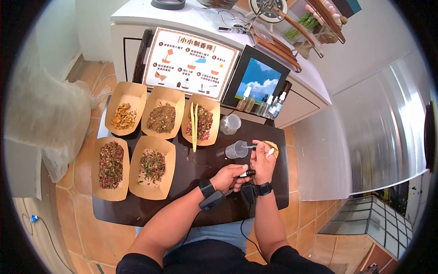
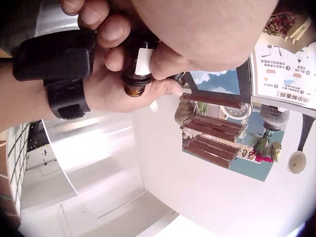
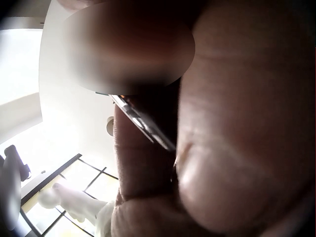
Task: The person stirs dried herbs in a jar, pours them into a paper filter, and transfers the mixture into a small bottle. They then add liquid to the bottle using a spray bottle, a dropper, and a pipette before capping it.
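Observation:
In the head view my left hand [image 1: 226,178] grips a small amber glass bottle [image 1: 247,173] near the table's right side. The left wrist view shows the bottle's dark ribbed neck and white label between curled fingers and thumb. Just beyond, my right hand [image 1: 263,165] pinches a dropper [image 1: 253,147] with a black collar and a thin tube pointing left. A white rounded tip [image 1: 270,152] shows at the fingers' other side. The tube's end overlaps a clear plastic cup [image 1: 237,150]. In the right wrist view, fingers hide most of what is held.
Several paper trays hold dried plant pieces, including a tray [image 1: 110,169] at left. Yellow tweezers [image 1: 194,125] lie across another. Clear cups [image 1: 230,123] stand behind the work. An instruction sheet [image 1: 190,63], a framed picture [image 1: 258,77] and small spray bottles [image 1: 273,107] line the back.

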A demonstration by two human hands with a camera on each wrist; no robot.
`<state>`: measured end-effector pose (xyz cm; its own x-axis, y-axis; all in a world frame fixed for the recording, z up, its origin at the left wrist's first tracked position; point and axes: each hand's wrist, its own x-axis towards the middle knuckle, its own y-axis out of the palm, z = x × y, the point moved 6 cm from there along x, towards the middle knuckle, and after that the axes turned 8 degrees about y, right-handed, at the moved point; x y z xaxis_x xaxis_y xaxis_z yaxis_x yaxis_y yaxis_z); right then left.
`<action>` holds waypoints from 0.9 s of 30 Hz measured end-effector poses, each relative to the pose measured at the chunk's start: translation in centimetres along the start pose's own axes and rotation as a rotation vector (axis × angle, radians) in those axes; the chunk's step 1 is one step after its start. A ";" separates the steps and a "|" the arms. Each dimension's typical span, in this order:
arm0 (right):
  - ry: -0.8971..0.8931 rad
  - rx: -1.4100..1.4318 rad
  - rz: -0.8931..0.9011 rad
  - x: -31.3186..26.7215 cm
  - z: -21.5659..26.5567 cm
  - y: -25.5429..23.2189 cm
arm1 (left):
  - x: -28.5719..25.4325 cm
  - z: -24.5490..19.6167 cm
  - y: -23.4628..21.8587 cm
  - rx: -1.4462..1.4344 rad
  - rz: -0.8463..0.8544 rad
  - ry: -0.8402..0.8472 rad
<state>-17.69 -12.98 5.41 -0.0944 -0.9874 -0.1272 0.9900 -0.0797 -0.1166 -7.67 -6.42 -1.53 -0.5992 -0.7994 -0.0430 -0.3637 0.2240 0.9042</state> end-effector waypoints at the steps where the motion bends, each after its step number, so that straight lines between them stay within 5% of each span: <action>1: -0.004 0.001 -0.005 0.0 0.0 0.0 | 0.0 0.0 0.0 0.006 0.005 0.001; 27: -0.020 -0.058 -0.029 0.0 0.0 -0.1 | 0.1 0.2 -0.3 -0.020 -0.027 0.008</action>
<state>-17.83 -12.96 5.39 -0.1201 -0.9874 -0.1033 0.9790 -0.1005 -0.1772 -7.80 -6.46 -1.88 -0.5834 -0.8096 -0.0646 -0.3658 0.1909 0.9109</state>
